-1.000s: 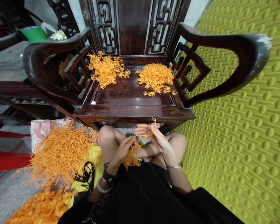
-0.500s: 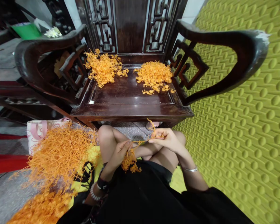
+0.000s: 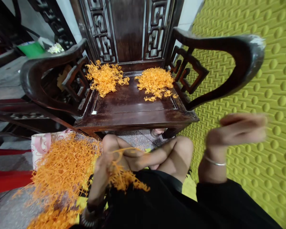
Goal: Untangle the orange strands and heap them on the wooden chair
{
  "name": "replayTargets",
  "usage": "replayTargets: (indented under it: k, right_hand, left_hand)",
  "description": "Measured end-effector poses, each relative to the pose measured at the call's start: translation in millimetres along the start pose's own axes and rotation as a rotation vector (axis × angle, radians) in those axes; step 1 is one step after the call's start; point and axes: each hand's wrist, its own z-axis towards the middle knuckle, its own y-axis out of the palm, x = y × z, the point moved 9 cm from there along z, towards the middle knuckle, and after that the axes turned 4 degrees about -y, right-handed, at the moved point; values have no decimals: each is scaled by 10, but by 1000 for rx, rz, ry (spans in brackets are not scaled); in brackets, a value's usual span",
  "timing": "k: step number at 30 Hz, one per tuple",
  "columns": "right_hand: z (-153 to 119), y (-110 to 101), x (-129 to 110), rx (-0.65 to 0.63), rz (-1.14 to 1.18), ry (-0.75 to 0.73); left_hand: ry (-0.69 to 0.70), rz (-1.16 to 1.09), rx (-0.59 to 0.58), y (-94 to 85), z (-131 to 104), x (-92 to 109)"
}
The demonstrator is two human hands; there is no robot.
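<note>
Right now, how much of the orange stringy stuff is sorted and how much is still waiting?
Done: two small heaps of orange strands lie on the dark carved wooden chair seat, a left heap and a right heap. In hand: the left hand holds a small orange bunch over the lap; the right hand is blurred, off to the side. Left: a far bigger loose orange pile on the floor.

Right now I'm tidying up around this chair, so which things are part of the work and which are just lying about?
In use:
- orange strands held in the left hand
- right hand, raised and blurred
- big orange heap beside the left knee
- two orange piles on the chair seat

Lying about:
- pink bag
- green sheet
- red furniture
</note>
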Motion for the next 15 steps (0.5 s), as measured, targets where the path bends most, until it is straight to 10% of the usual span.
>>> replayTargets:
  k: [3, 5, 11, 15]
  right_hand:
    - [92, -520, 279, 575, -65, -67]
    - [36, -457, 430, 622, -87, -103]
    - [-357, 1164, 897, -389, -315, -92]
    - [-690, 1311, 608, -451, -82, -26]
  left_hand:
    - [-84, -180, 231, -390, 33, -107]
    - [-148, -205, 202, -356, 77, -165]
    - [84, -265, 86, 165, 253, 134]
    - [207, -264, -130, 498, 337, 296]
